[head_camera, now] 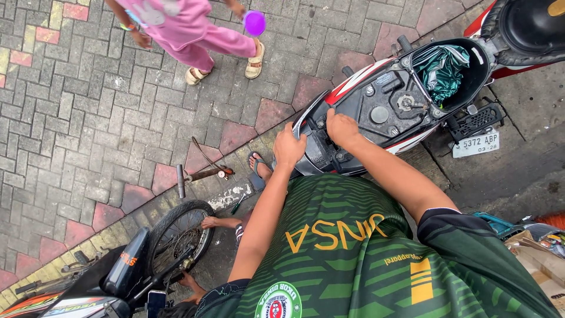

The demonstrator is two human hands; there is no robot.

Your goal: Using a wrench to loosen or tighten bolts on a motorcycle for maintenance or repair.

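Both of the person's hands press flat, fingers spread, holding nothing: left hand [288, 147] and right hand [341, 128] on the rear of one red, white and black scooter [376, 112] with its seat lifted. Beyond, one green cloth [442, 68] fills the underseat tub. Farther off, one child in pink [188, 29] carries one purple cup [254, 22].

A roadside motorbike repair spot: brick paving [88, 118], an opened scooter [400, 100] (seat up), a tyre pump [200, 175].
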